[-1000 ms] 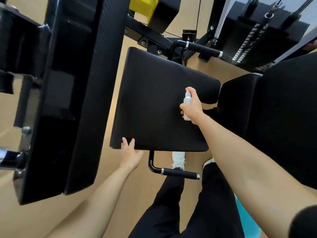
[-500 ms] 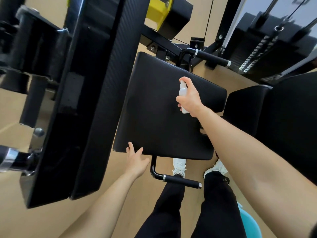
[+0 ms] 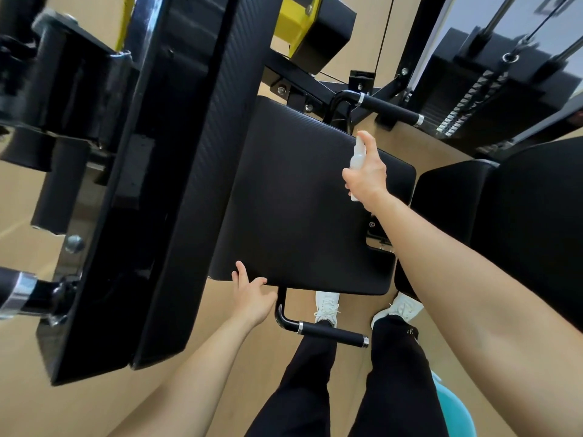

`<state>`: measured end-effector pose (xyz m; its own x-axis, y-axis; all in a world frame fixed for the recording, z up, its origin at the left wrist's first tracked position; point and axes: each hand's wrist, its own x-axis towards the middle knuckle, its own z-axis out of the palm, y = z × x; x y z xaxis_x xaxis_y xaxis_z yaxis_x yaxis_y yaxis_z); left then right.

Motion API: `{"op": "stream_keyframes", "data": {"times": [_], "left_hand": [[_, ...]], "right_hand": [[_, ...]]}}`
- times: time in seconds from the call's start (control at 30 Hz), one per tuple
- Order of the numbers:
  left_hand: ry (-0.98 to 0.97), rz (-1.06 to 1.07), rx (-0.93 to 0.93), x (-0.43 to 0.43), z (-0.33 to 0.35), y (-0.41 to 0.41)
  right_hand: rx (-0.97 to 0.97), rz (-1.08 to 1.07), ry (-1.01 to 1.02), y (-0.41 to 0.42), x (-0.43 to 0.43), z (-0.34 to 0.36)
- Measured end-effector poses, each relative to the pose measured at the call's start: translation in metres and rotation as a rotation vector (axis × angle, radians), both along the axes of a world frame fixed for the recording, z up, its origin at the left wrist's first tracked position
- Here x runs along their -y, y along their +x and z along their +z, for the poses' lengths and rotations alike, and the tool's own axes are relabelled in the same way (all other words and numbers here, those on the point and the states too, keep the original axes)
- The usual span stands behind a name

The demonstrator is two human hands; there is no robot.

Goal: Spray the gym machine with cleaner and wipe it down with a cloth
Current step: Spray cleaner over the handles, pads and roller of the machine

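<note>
Head view is showing the right hand (image 3: 367,175) gripping a small white spray bottle (image 3: 358,154), forefinger lying over its nozzle, above the far right corner of the black seat pad (image 3: 299,200), probably aiming mist across it. The left hand (image 3: 252,294), fingers relaxed and holding nothing, is touching the pad's near left edge, seemingly steadying it.

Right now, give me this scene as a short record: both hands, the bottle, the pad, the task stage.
right hand: grips the white spray bottle, a finger over its top
spray bottle: held above the seat pad's far right corner
left hand: fingers straight, at the seat pad's near edge
cloth: none visible
nearby: black handle by the pad's near edge; weight stack upper right
stage: spray step; wiping not begun
</note>
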<state>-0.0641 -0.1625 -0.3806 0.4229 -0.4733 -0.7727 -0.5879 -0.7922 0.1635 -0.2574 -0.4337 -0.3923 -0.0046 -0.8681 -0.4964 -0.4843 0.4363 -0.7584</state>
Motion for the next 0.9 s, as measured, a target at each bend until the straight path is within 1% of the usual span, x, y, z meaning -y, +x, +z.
{"op": "stream_keyframes", "data": {"times": [0.1, 0.2, 0.27, 0.37, 0.47, 0.5, 0.57, 0.63, 0.77, 0.83, 0.9], "left_hand": [[0.015, -0.011, 0.018, 0.001, -0.001, -0.003], [0.024, -0.014, 0.028, 0.004, 0.000, -0.005], [0.034, -0.023, 0.035, 0.005, 0.002, -0.007], [0.036, -0.012, 0.030, 0.008, 0.004, -0.009], [0.028, -0.001, 0.025, 0.008, 0.006, -0.010], [0.029, -0.002, 0.027, 0.008, 0.006, -0.010], [0.034, -0.012, 0.031, 0.007, 0.006, -0.010], [0.035, -0.023, 0.028, 0.006, 0.006, -0.009], [0.027, -0.053, 0.030, 0.003, 0.006, -0.008], [0.024, -0.069, 0.031, 0.002, 0.006, -0.006], [0.019, -0.088, 0.034, 0.000, 0.006, -0.005]], "right_hand": [[-0.037, 0.035, -0.002, -0.014, -0.005, -0.006], [-0.049, 0.013, 0.001, -0.025, -0.015, -0.013], [-0.085, -0.065, -0.014, -0.034, -0.019, -0.018], [-0.177, -0.242, 0.006, -0.054, -0.019, -0.019], [-0.204, -0.302, 0.063, -0.069, -0.021, -0.020], [-0.193, -0.290, 0.077, -0.072, -0.023, -0.019], [-0.096, -0.240, 0.093, -0.071, -0.028, -0.017], [-0.005, -0.139, 0.092, -0.062, -0.037, -0.013], [-0.010, 0.083, 0.066, -0.036, -0.069, -0.007], [-0.015, 0.122, 0.058, -0.022, -0.090, -0.006], [-0.028, 0.109, 0.042, -0.011, -0.110, -0.007]]}}
